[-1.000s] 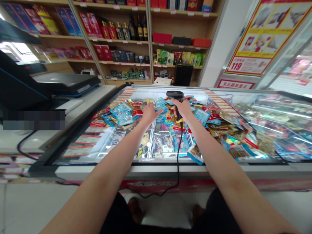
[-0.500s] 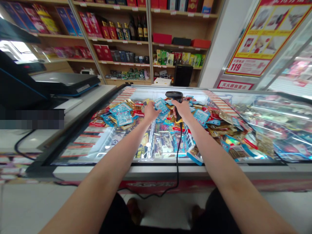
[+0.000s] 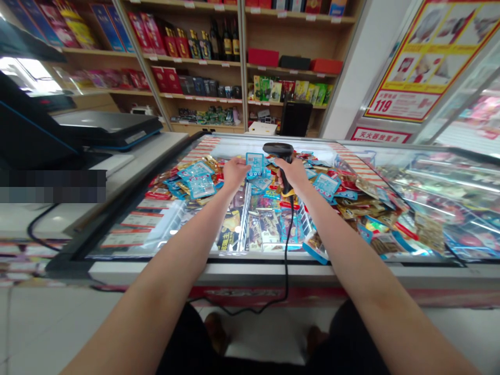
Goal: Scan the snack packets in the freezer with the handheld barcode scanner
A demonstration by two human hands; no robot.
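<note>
Between the thumb and fingers of my left hand (image 3: 235,173) is a small blue snack packet (image 3: 255,163), raised upright with its printed side toward me. My right hand (image 3: 292,174) is wrapped round the handle of a black barcode scanner (image 3: 278,150). The scanner's head sits just right of the packet, and its black cable (image 3: 288,239) hangs down over the freezer's front edge. Loose snack packets lie on the glass around both hands: a blue pair (image 3: 202,186) on the left and a larger mixed pile (image 3: 353,195) on the right.
The glass-topped chest freezer (image 3: 156,268) spans the view, with packaged goods inside. A counter with a flat scale (image 3: 113,127) stands at the left. Behind are shelves (image 3: 203,62) of boxes and bottles. A red and yellow poster (image 3: 433,57) hangs at the right.
My left hand has lifted the blue packet from the pile and turned it upright beside the scanner. The right hand keeps its hold on the scanner. The view has shifted slightly.
</note>
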